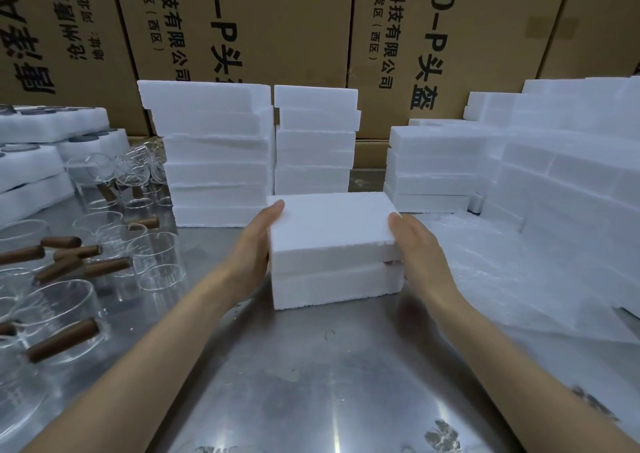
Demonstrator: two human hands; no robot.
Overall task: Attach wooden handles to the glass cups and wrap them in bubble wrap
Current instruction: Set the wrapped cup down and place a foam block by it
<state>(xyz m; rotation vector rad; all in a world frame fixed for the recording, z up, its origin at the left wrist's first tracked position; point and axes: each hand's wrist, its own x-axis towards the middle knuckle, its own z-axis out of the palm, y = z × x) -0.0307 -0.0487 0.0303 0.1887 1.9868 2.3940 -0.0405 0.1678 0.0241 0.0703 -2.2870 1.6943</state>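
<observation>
Packing step: left hand (258, 244) and right hand (412, 244) press flat against the closed foam box (332, 248) — next, judged, stacking it away on the surface (311, 366).

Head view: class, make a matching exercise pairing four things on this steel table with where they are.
Things:
1. closed white foam box
2. clear glass cups with brown wooden handles
3. clear bubble wrap sheet
4. brown cardboard cartons

Places:
A. behind the foam stacks
B. between both hands
C. table's left side
D. table's right side

Pairs: 1-B, 2-C, 3-D, 4-A
</observation>
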